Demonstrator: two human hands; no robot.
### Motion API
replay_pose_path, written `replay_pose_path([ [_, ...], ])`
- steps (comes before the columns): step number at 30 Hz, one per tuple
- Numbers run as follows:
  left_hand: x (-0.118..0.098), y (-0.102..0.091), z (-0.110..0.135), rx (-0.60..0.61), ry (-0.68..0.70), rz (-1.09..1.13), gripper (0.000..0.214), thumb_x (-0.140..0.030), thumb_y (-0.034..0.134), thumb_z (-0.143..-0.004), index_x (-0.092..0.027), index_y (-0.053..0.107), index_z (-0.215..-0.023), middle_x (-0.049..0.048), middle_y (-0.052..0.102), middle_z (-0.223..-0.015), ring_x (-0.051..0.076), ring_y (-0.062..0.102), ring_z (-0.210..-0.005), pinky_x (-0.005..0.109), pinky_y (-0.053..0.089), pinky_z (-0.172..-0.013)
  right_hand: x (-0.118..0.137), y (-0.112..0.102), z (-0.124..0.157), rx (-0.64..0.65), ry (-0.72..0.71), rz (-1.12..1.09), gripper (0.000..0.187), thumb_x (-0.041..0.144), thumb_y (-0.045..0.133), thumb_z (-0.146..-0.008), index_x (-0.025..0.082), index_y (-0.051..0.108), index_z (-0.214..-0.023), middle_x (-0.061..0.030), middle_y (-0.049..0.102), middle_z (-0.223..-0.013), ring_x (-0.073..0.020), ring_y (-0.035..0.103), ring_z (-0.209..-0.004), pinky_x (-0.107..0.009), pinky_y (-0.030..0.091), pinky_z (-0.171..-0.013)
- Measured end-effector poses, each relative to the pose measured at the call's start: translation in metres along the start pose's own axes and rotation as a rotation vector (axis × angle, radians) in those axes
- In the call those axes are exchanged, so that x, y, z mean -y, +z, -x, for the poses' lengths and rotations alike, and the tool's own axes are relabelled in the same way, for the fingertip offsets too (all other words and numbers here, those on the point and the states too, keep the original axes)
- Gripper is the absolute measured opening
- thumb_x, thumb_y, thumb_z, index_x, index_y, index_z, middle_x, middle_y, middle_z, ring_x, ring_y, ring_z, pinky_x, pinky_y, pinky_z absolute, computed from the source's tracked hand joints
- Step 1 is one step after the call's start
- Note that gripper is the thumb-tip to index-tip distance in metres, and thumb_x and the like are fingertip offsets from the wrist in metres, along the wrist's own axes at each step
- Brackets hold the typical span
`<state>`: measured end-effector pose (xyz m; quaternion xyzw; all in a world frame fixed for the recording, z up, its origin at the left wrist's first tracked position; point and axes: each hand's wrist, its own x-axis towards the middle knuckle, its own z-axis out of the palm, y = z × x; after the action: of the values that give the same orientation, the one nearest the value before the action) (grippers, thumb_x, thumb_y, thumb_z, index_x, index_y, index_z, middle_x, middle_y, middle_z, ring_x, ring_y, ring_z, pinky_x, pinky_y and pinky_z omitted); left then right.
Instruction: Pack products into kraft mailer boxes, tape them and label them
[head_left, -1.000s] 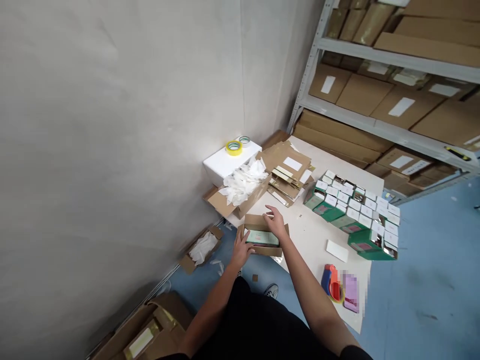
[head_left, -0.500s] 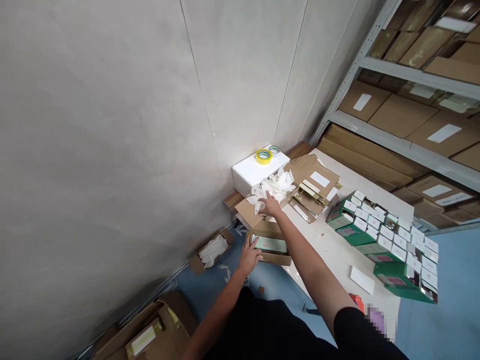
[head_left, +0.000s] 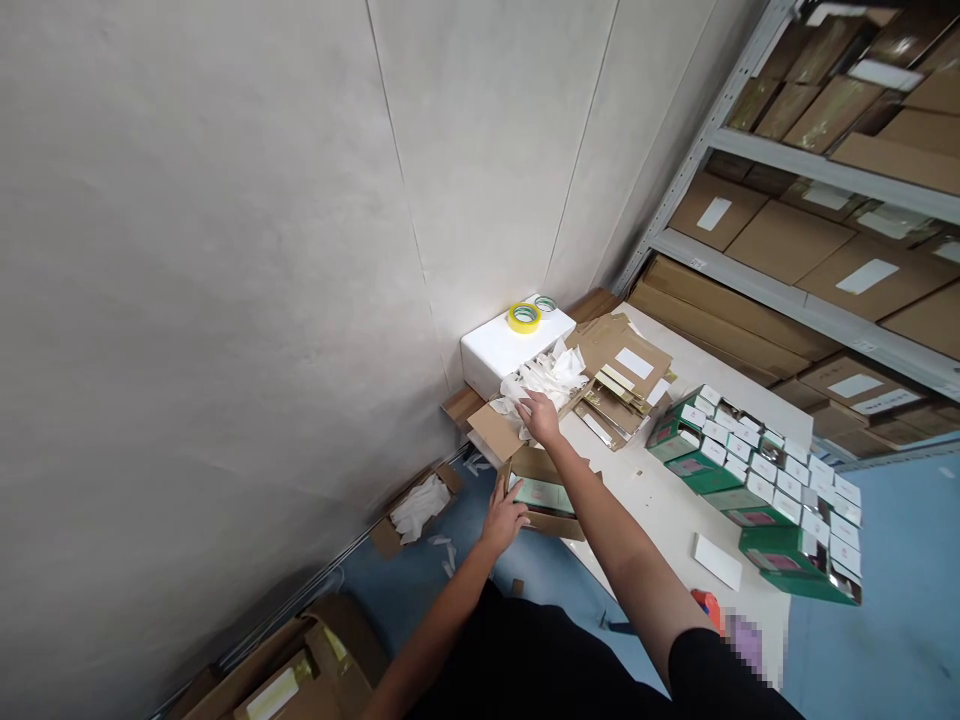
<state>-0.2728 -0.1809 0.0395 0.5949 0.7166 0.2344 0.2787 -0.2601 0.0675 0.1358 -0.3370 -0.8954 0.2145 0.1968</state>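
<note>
My left hand (head_left: 504, 517) grips the near left edge of an open cardboard box (head_left: 551, 527), with its fingertips inside over a pale green carton (head_left: 546, 494). Part of that box is hidden behind my right forearm. Beyond it, my right hand (head_left: 538, 416) is at the near side of a heap of crumpled white paper (head_left: 553, 373), its fingers closed on a piece of the paper. The heap lies in an open-flapped cardboard container (head_left: 496, 432) on the table's corner.
A white block (head_left: 491, 355) bears a yellow tape roll (head_left: 524, 318). Flattened cardboard (head_left: 611, 345) lies on the white table (head_left: 664, 500), beside green cartons (head_left: 780, 560) of white boxes. A small box with paper (head_left: 385, 537) stands on the floor. Shelves (head_left: 757, 275) rise at right.
My right hand's fingers have gone from spread over the paper to drawn together on it. The left hand stays on the box. The view has shifted slightly.
</note>
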Motion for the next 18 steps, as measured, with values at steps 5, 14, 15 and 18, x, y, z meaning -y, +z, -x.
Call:
replay_pose_path([
  [5,-0.014,0.010,-0.001,-0.006,0.030,-0.087,0.011,-0.019,0.069,-0.087,-0.025,0.079,-0.087,0.0010,0.044,-0.163,0.038,0.015,-0.160,0.062,0.028,-0.126,-0.001,-0.027,0.019,-0.163,0.027,-0.141,0.030,0.036,0.055,-0.100,0.022,0.079,-0.113,-0.0118,0.071,-0.132,-0.0285,0.061,-0.128,-0.045,0.045,-0.112],
  [14,-0.066,0.042,-0.022,0.007,0.114,-0.171,0.013,-0.020,0.065,-0.091,-0.025,0.077,-0.089,0.0006,0.040,-0.166,0.038,0.010,-0.161,0.059,0.032,-0.125,-0.062,-0.104,0.138,-0.342,0.220,-0.181,0.031,0.042,0.057,-0.097,0.024,0.080,-0.106,-0.0110,0.077,-0.106,-0.0288,0.069,-0.106,-0.042,0.053,-0.101],
  [15,-0.074,0.048,-0.026,0.015,0.132,-0.174,0.013,-0.021,0.065,-0.092,-0.025,0.078,-0.091,0.0014,0.039,-0.166,0.038,0.008,-0.161,0.059,0.031,-0.125,-0.071,-0.112,0.157,-0.349,0.250,-0.169,0.030,0.041,0.057,-0.097,0.024,0.080,-0.106,-0.0109,0.077,-0.106,-0.0289,0.069,-0.107,-0.042,0.052,-0.102],
  [18,-0.101,0.065,-0.037,0.050,0.172,-0.183,0.014,-0.023,0.065,-0.093,-0.024,0.078,-0.095,0.0014,0.036,-0.168,0.038,0.005,-0.161,0.060,0.029,-0.127,-0.098,-0.130,0.218,-0.335,0.342,-0.153,0.027,0.039,0.060,-0.095,0.025,0.080,-0.108,-0.0113,0.076,-0.107,-0.0298,0.067,-0.111,-0.043,0.051,-0.105],
])
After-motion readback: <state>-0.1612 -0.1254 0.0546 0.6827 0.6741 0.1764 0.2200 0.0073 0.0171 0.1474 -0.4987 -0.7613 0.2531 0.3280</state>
